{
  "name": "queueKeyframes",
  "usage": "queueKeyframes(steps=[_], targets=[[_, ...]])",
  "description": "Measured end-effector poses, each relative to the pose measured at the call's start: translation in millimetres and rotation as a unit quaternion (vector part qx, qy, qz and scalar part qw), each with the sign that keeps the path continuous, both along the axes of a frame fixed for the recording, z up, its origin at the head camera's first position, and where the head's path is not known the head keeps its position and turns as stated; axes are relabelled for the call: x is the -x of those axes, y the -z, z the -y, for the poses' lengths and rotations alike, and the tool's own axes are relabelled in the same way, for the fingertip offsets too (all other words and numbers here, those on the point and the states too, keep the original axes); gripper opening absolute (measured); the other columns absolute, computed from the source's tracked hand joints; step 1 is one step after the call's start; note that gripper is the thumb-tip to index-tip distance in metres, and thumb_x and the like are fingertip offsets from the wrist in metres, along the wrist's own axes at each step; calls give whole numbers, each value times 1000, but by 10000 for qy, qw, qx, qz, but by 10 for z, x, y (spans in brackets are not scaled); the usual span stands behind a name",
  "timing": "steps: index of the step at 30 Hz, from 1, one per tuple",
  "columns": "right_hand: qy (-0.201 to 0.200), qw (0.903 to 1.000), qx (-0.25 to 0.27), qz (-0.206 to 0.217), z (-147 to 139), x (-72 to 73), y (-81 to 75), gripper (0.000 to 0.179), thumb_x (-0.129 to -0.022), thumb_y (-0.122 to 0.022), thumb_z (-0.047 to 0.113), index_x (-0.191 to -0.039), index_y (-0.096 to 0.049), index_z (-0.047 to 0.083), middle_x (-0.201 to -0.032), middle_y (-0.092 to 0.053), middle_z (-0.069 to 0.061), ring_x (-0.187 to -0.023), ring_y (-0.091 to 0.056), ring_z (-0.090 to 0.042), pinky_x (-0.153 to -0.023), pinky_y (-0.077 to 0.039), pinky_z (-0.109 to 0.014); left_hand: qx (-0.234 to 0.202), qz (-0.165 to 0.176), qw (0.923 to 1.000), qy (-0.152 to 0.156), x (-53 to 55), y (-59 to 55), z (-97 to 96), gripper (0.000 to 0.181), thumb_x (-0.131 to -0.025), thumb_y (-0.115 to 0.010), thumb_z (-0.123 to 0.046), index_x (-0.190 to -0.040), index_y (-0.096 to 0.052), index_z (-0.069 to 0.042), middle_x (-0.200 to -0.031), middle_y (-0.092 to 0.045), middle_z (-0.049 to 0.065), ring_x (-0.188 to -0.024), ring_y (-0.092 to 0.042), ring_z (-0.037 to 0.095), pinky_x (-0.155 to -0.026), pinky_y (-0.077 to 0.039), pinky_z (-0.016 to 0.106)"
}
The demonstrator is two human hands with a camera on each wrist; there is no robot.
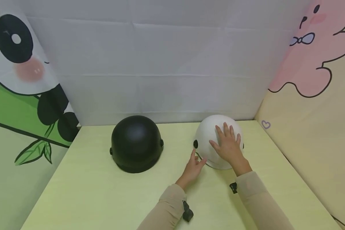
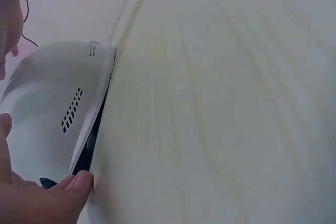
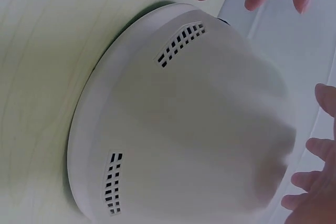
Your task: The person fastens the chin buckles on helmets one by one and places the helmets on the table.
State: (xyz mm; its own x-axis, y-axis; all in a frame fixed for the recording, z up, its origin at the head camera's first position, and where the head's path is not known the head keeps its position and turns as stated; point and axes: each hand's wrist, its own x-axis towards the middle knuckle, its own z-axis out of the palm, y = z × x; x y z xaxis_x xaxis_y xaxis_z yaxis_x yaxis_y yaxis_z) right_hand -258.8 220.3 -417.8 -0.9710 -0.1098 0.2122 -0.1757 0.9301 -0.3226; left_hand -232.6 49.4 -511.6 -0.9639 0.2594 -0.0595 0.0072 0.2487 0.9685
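A white helmet (image 1: 206, 135) with dark round side knobs sits dome up on the table near the back wall. My right hand (image 1: 228, 145) is spread over its dome, fingers fanned and pointing away from me. In the right wrist view a gap shows between those fingers and the shell, with a shadow on it. My left hand (image 1: 192, 169) is at the helmet's left front edge, index finger extended toward the knob and thumb apart. Its fingertips (image 2: 81, 183) are right at the rim in the left wrist view. Slotted vents (image 3: 181, 43) mark the helmet's front.
A matte black helmet (image 1: 136, 143) stands dome up on the pale yellow-green table (image 1: 109, 198), left of the white one. A white sheet wall (image 1: 166, 64) closes the back. Cartoon-printed panels flank both sides. Small black devices (image 1: 187, 211) are strapped at the wrists.
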Motion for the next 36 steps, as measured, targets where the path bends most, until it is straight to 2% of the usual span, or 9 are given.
queueKeyframes(steps=[9, 15, 19, 24, 29, 36], targets=[[-15, 10000, -53, -74, -58, 59, 75, 73, -95, -57, 48, -153, -31, 12, -159, -7, -23, -143, 1, -45, -101, 1, -74, -151, 56, 9999, -33, 39, 38, -86, 81, -99, -56, -40, -156, -10, -6, -142, -41, 25, -124, -48, 38, -95, -43, 53], [-48, 9998, -116, -129, -108, 101, 104, 75, -93, -55, 56, -153, -33, 18, -160, -5, -21, -143, 2, -45, -98, -3, -77, -382, 80, 9992, 38, 100, 91, -134, 82, -98, -57, -41, -157, -10, -11, -137, -47, 21, -116, -55, 30, -90, -47, 47], [-16, 9999, -78, -101, -120, 153, 87, 77, -92, -55, 59, -154, -31, 19, -160, -3, -20, -143, 2, -44, -97, -3, -78, -612, 207, 9979, 6, 149, 102, -171, 85, -96, -61, -42, -157, -10, -13, -136, -49, 18, -112, -57, 26, -91, -47, 46], [73, 9999, -38, -60, -109, 193, 84, 77, -91, -55, 59, -153, -33, 20, -160, -5, -20, -143, 2, -45, -96, -4, -79, -1057, 308, 9939, -13, 174, 113, -208, 86, -96, -63, -37, -157, -8, -13, -138, -47, 22, -115, -57, 28, -95, -44, 48], [151, 9998, -108, -42, -105, 206, 112, 76, -91, -57, 58, -153, -35, 21, -160, -6, -19, -143, 1, -45, -94, -4, -80, -1333, 254, 9906, -161, 193, 145, -262, 85, -96, -64, -33, -158, -8, -14, -136, -48, 24, -116, -57, 30, -95, -45, 44], [183, 9994, -263, -116, -114, 230, 209, 80, -89, -57, 61, -154, -31, 22, -161, -3, -17, -143, 6, -43, -92, -3, -81, -1318, -17, 9907, -326, 218, 194, -342, 84, -97, -63, -31, -158, -7, -16, -136, -46, 26, -115, -56, 32, -93, -47, 43]])
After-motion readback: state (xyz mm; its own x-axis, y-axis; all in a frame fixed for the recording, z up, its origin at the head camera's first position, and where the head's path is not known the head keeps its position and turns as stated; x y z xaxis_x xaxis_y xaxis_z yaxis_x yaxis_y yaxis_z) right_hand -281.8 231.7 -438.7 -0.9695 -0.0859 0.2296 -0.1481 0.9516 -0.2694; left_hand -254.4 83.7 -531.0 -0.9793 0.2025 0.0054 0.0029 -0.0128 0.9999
